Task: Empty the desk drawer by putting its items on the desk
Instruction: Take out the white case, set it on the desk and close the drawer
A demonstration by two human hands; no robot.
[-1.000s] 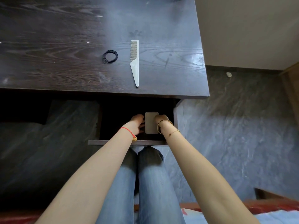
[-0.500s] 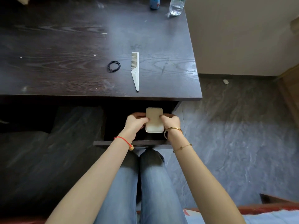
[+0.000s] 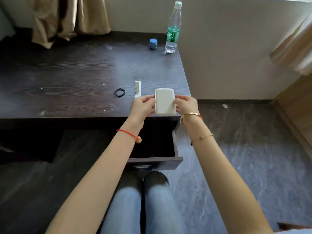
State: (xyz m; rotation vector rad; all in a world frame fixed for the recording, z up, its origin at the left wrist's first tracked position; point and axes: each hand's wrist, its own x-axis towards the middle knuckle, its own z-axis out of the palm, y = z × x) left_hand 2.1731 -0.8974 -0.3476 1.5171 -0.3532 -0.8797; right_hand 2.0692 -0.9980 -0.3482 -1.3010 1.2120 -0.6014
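A flat cream rounded case is held by its two long sides above the front edge of the dark wooden desk. My left hand grips its left side and my right hand grips its right side. Below them the desk drawer stands pulled out, its inside dark with nothing visible in it. On the desk just left of the case lie a white comb, partly hidden by my left hand, and black hair ties.
A clear water bottle with a green label and a small blue cap-shaped object stand at the desk's back right corner. Tan curtains hang over the back left. The desk's right edge borders a beige wall and grey floor.
Both hands have lifted the cream case out of the drawer and up over the desk's front edge. The view has tilted upward, revealing the bottle, curtains and desk back.
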